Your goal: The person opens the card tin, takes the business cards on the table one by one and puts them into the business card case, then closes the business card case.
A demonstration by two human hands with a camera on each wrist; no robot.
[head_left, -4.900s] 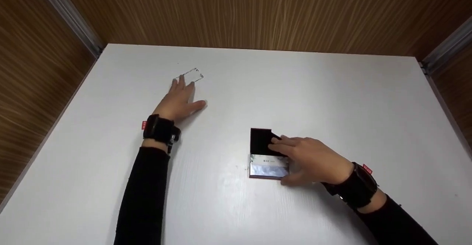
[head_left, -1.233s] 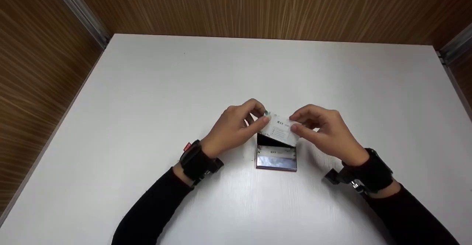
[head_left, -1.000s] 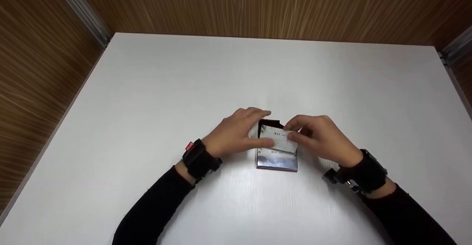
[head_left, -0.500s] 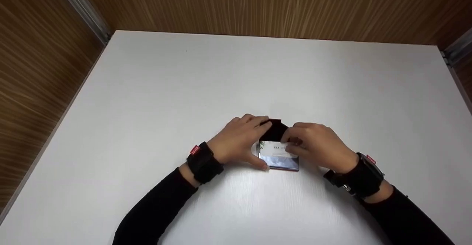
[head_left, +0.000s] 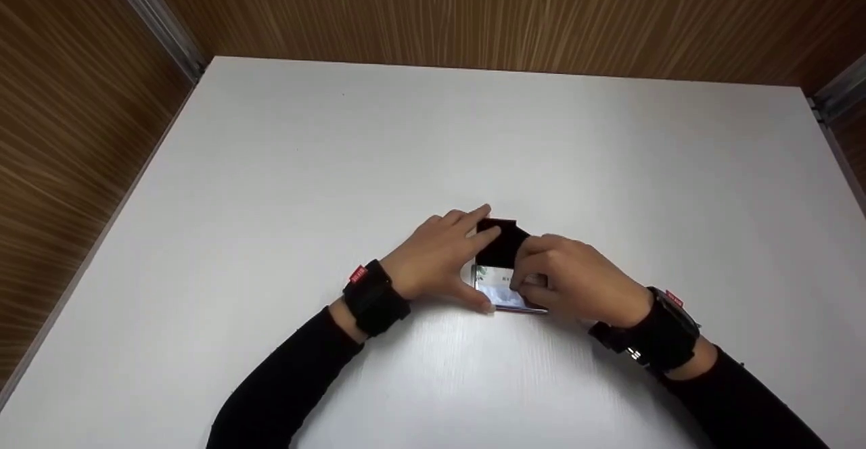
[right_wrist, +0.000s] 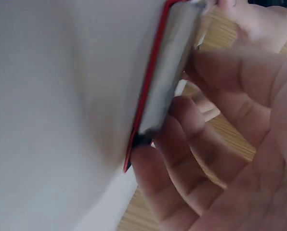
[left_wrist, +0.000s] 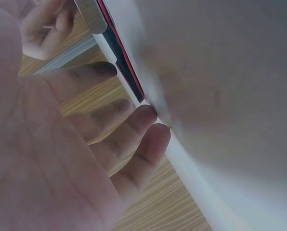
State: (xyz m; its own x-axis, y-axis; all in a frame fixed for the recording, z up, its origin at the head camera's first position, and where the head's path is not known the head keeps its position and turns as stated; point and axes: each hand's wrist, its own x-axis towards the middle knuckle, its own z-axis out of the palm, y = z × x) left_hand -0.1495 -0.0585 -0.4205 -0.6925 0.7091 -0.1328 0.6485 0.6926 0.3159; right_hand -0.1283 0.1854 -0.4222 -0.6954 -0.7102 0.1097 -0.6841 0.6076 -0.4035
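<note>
A slim business card case (head_left: 497, 295) with a silvery front pocket, black inside and red edges lies unfolded on the white table, below centre in the head view. A white business card (head_left: 492, 275) with green leaf print sits in its pocket, upper part showing. My left hand (head_left: 433, 256) steadies the case's left side, fingers spread: the index touches the black lid (head_left: 497, 249) and the thumb meets the front corner. Bent over the card's right end, my right hand (head_left: 575, 280) holds it with thumb and fingertips, hiding that end. In the right wrist view, fingertips meet the case (right_wrist: 165, 72).
The white tabletop (head_left: 325, 158) stretches around both hands. Brown wood-grain panels (head_left: 473, 16) stand behind it and at the sides, with metal posts (head_left: 155, 23) at the back corners. Each wrist wears a black strap (head_left: 375, 298) with a camera.
Pushed flat with fingers spread before, the hands came together on the card above the case. The card went down into the pocket. Now my right fingers are lower over it; my left stays at the case.
</note>
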